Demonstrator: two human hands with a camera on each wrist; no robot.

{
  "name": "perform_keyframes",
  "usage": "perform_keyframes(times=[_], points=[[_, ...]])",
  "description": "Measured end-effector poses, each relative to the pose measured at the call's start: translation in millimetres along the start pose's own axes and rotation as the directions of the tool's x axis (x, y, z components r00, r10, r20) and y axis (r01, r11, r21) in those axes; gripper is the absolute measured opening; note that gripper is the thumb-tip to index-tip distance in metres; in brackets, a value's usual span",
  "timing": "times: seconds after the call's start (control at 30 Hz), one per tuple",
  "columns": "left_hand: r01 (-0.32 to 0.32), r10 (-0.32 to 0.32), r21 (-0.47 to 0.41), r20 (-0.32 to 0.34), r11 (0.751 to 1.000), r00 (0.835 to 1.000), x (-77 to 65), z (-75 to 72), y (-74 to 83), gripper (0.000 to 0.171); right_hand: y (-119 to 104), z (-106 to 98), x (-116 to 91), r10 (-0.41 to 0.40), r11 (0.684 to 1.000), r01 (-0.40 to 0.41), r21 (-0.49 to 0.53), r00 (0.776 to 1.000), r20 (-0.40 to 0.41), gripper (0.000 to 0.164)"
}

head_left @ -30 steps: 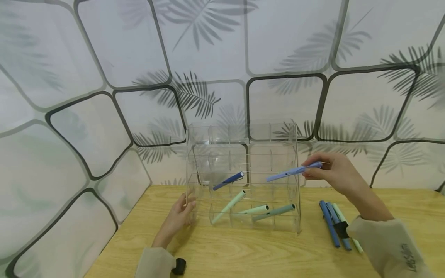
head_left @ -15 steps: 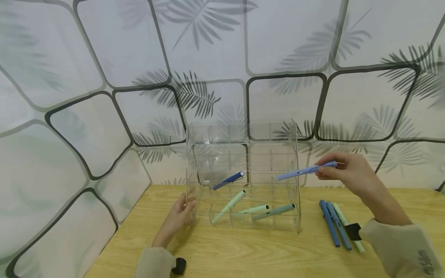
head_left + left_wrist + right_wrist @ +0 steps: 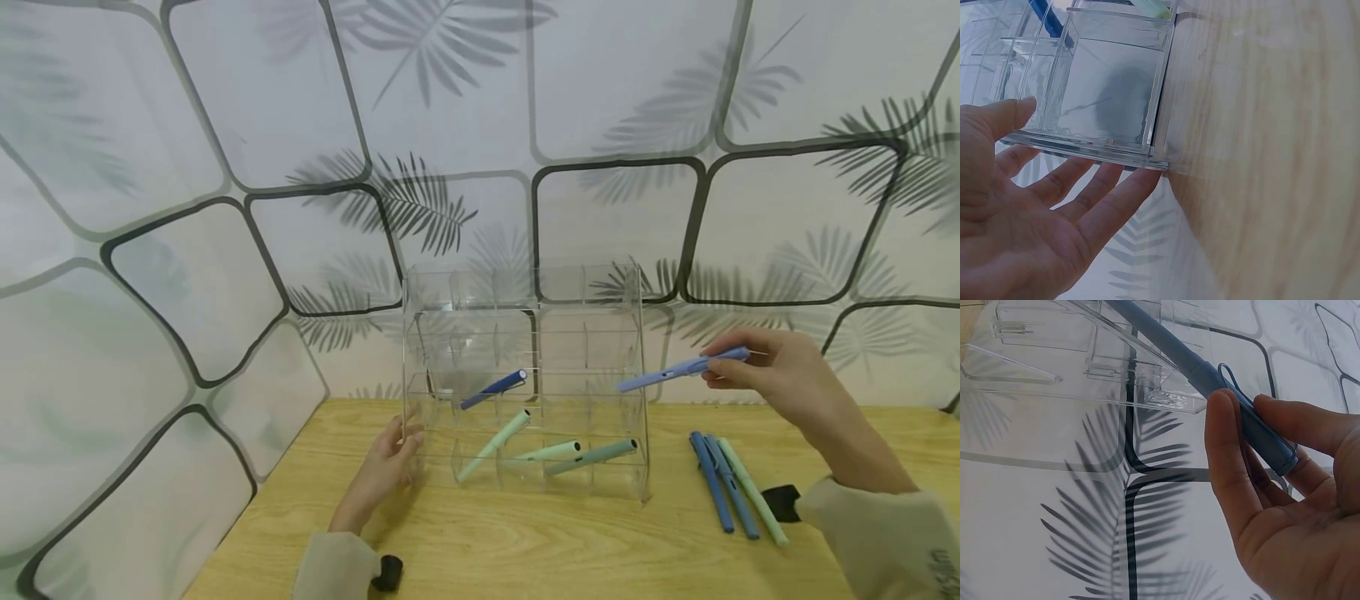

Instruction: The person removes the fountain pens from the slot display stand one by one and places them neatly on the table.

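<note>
Gripping the clear tiered acrylic rack, the left hand should brace; the right hand pinches a slim lavender-blue pen.

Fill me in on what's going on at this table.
A person's right hand pinches a light blue pen by the right side of a clear rack, while the left hand holds the rack's left side. A dark blue pen, two pale green pens and a darker green pen sit in the rack. Two blue pens and another pale green pen lie on the table.
</note>
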State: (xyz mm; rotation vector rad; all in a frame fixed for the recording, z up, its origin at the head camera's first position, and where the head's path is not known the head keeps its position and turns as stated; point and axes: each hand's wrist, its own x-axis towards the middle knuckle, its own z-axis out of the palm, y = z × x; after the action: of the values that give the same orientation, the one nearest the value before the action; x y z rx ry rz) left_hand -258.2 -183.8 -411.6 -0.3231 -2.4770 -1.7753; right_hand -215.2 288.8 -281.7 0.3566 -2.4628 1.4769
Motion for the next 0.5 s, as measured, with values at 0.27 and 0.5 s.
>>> perform_keyframes(times=[0.27, 0.5], points=[[-0.001, 0.001, -0.019, -0.001, 1.0, 1.0, 0.4, 0.8, -0.4, 0.049, 4, -11, -3, -0.082, 0.991, 0.085, 0.1, 0.996, -0.033, 0.024], [-0.009, 0.009, -0.006, 0.006, 1.0, 1.0, 0.1, 0.7, -0.9, 0.049, 8, -17, -5, -0.097, 0.993, 0.1, 0.065, 0.994, -0.053, 0.039]])
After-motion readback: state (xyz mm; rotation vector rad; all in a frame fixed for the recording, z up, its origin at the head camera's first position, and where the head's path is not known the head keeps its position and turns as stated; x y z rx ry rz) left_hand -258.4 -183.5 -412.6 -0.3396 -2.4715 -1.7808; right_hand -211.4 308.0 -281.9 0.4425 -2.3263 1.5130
